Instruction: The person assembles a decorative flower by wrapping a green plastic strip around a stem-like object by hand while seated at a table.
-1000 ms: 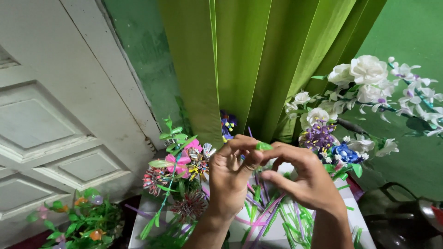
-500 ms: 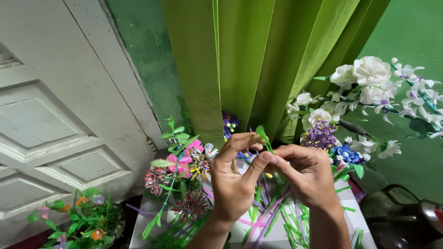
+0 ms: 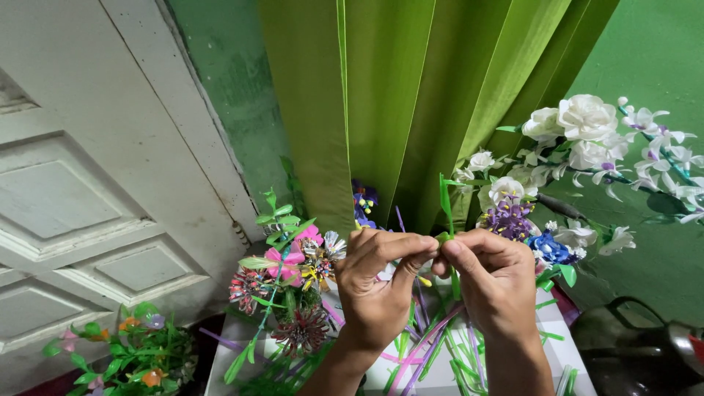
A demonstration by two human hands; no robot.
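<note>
The smooth green plastic leaf stem (image 3: 445, 202) looks slightly glossy, the pleated lime-green cloth curtain (image 3: 411, 103) matt and soft, the panelled white painted wooden door (image 3: 81, 176) dull, and the white fabric-like artificial flowers (image 3: 587, 117) matt.

Head view. Left hand (image 3: 378, 282) and right hand (image 3: 495, 282) at lower centre of frame, fingertips meeting on a thin stem (image 3: 446, 213) that rises between them. Curtain (image 3: 411, 95) hangs behind the hands, upper centre. Door (image 3: 88, 183) fills the left of frame. Spray of flowers (image 3: 587, 139) at right, beside the curtain. Flower bunch (image 3: 286, 282) just left of the left hand. Potted plant (image 3: 132, 352) at lower left, before the door. Loose strips (image 3: 425, 356) lie on the table (image 3: 561, 352) under both hands. Bag (image 3: 645, 352) at lower right corner.
</note>
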